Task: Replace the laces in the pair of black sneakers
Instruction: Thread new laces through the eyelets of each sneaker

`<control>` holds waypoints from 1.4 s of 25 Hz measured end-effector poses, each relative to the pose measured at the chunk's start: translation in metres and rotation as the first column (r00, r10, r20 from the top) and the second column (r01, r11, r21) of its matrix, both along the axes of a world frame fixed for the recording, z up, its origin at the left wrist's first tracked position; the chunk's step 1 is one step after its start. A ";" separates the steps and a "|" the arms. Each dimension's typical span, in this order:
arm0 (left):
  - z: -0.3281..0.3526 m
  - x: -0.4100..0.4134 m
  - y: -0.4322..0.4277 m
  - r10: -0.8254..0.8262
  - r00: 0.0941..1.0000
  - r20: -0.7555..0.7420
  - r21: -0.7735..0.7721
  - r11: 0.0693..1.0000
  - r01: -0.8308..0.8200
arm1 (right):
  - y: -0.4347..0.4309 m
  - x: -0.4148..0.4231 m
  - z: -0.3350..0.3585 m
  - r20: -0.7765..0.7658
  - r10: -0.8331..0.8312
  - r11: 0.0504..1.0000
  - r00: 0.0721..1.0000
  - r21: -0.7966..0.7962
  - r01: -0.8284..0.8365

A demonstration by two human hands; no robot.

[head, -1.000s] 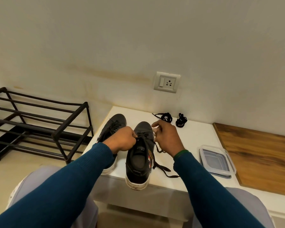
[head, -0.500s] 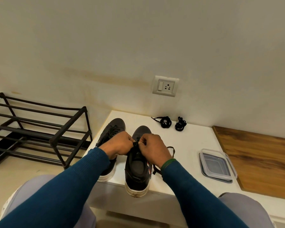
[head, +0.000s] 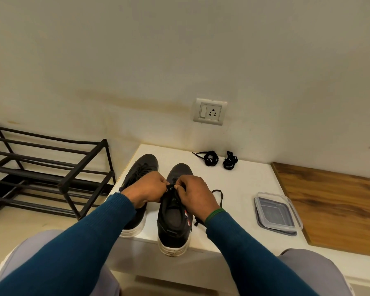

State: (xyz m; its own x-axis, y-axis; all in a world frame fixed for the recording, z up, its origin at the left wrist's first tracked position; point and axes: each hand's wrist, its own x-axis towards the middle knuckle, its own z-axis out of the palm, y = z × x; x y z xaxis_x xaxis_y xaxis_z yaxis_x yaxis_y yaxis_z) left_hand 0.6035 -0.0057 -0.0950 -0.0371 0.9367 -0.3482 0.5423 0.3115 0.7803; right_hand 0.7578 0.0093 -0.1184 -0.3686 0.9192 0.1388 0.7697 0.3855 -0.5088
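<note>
Head view

1. The bench (head: 244, 182) is white and stands against the wall. Two black sneakers lie on its left part, toes toward the wall.
2. The near sneaker (head: 173, 225) sits at the front edge, and its white heel overhangs that edge. The second sneaker (head: 142, 167) lies just beside it, along the left edge, with its laces in place.
3. The left hand (head: 146, 190) has curled fingers. It pinches the lace (head: 219, 196) at the top of the near sneaker's tongue.
4. The right hand (head: 195, 194) is also curled. It pinches the same lace from the opposite side, with the fingertips of both hands nearly touching.
5. The near sneaker lies directly under both hands. A loop of the lace trails onto the bench to the right of the right wrist.
6. Two coiled spare laces (head: 209, 158) lie side by side near the back edge (each a small black bundle), well apart from the hands.
7. A clear lidded container (head: 276, 213) rests near the front edge, beside a wooden board (head: 333, 204) at the right end.
8. A black shoe rack (head: 51, 167) stands on the floor to the left of the bench
</note>
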 end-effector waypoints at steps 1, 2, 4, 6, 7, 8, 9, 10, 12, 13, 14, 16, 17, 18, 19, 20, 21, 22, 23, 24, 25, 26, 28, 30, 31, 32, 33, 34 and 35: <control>0.000 0.000 0.000 -0.001 1.000 -0.005 0.000 1.000 0.001 | 0.000 0.000 0.000 0.005 0.004 1.000 1.000 0.013 -0.004; 0.000 -0.001 0.001 -0.002 1.000 -0.009 -0.001 1.000 0.002 | 0.000 -0.001 -0.001 0.009 0.007 1.000 1.000 0.023 -0.007; -0.001 -0.001 0.003 -0.001 1.000 -0.003 -0.008 1.000 0.001 | 0.001 -0.002 -0.002 0.015 0.002 0.999 1.000 0.040 -0.002; -0.002 -0.001 0.003 0.000 1.000 0.006 -0.007 1.000 0.000 | 0.000 -0.003 -0.005 0.018 -0.016 0.998 1.000 0.061 0.015; -0.003 -0.001 0.003 -0.002 1.000 0.008 -0.004 1.000 0.002 | 0.000 -0.004 -0.007 0.018 -0.016 0.998 1.000 0.065 0.014; -0.004 -0.002 0.005 -0.003 1.000 0.008 -0.004 1.000 0.003 | 0.000 -0.005 -0.009 0.012 -0.005 0.998 1.000 0.059 0.005; -0.004 -0.002 0.004 0.005 1.000 0.010 -0.005 1.000 -0.005 | 0.000 -0.005 -0.011 -0.002 0.006 0.999 1.000 0.050 -0.006; -0.005 -0.002 0.004 0.019 1.000 0.017 0.001 1.000 -0.019 | 0.000 -0.005 -0.012 -0.021 0.008 0.999 1.000 0.041 -0.007; -0.007 -0.005 0.006 0.053 0.997 0.064 0.025 0.998 -0.055 | 0.001 -0.005 -0.011 -0.050 -0.027 0.999 0.998 0.021 0.028; -0.008 -0.005 0.005 0.051 0.995 0.088 0.037 0.998 -0.054 | 0.001 -0.005 -0.011 -0.053 -0.050 0.999 0.997 0.012 0.051; -0.008 -0.007 0.005 0.031 0.996 0.079 0.067 0.997 -0.037 | 0.002 -0.006 -0.010 -0.055 -0.063 0.998 0.997 0.013 0.063; -0.010 -0.009 0.006 -0.055 0.996 -0.065 0.150 0.987 0.064 | 0.001 -0.007 -0.010 -0.075 -0.045 0.999 0.996 0.015 0.047; -0.011 -0.009 0.006 -0.094 0.982 -0.163 0.177 0.977 0.122 | 0.001 -0.008 -0.010 -0.085 -0.023 1.000 0.996 0.011 0.024; -0.010 -0.009 0.006 -0.112 0.962 -0.248 0.195 0.967 0.162 | 0.001 -0.008 -0.010 -0.086 0.001 1.000 0.996 0.007 0.000; -0.011 -0.009 0.006 -0.121 0.944 -0.307 0.210 0.959 0.191 | 0.002 -0.007 -0.010 -0.075 0.015 1.000 0.997 0.001 -0.015; -0.012 -0.008 0.007 -0.127 0.934 -0.334 0.219 0.953 0.208 | 0.003 -0.006 -0.011 -0.064 0.020 1.000 0.998 -0.005 -0.021; -0.011 -0.007 0.008 -0.127 0.931 -0.342 0.221 0.952 0.211 | 0.005 -0.005 -0.010 -0.061 0.023 1.000 0.998 -0.010 -0.024; -0.010 -0.008 0.007 -0.122 0.931 -0.343 0.225 0.952 0.208 | 0.005 -0.004 -0.010 -0.063 0.028 0.999 0.998 -0.022 -0.030; -0.009 -0.008 0.007 -0.112 0.931 -0.347 0.243 0.948 0.205 | 0.006 -0.003 -0.009 -0.062 0.036 0.999 0.997 -0.033 -0.038; -0.007 -0.009 0.008 -0.089 0.931 -0.354 0.275 0.941 0.194 | 0.008 -0.001 -0.008 -0.049 0.044 0.998 0.998 -0.048 -0.046; -0.005 -0.011 0.009 -0.043 0.942 -0.333 0.320 0.934 0.156 | 0.010 0.001 -0.007 -0.035 0.051 0.997 0.998 -0.063 -0.054; -0.001 -0.012 0.010 0.026 0.967 -0.253 0.370 0.926 0.072 | 0.012 0.003 -0.006 -0.022 0.058 0.995 0.998 -0.074 -0.059; 0.005 -0.013 0.013 0.187 0.968 0.165 0.366 0.900 -0.236 | 0.014 0.007 -0.002 0.002 0.081 0.993 0.997 -0.082 -0.081; 0.015 -0.015 0.015 0.296 0.727 0.619 0.175 0.851 -0.495 | 0.012 0.011 0.003 -0.006 0.099 0.991 0.995 -0.088 -0.099; 0.019 -0.017 0.015 0.293 0.557 0.777 0.090 0.825 -0.559 | 0.010 0.012 0.005 -0.021 0.102 0.990 0.995 -0.096 -0.104; 0.023 -0.018 0.016 0.265 0.398 0.878 0.023 0.807 -0.590 | 0.008 0.012 0.007 -0.023 0.104 0.989 0.994 -0.106 -0.106; 0.026 -0.020 0.015 0.251 0.314 0.916 -0.012 0.798 -0.602 | 0.007 0.012 0.008 -0.011 0.109 0.988 0.994 -0.109 -0.110; 0.029 -0.024 0.013 0.238 0.395 0.887 0.053 0.799 -0.599 | 0.007 0.011 0.009 0.013 0.113 0.989 0.994 -0.100 -0.111; 0.030 -0.026 0.012 0.211 0.657 0.724 0.246 0.810 -0.532 | 0.006 0.011 0.009 0.043 0.111 0.990 0.993 -0.087 -0.107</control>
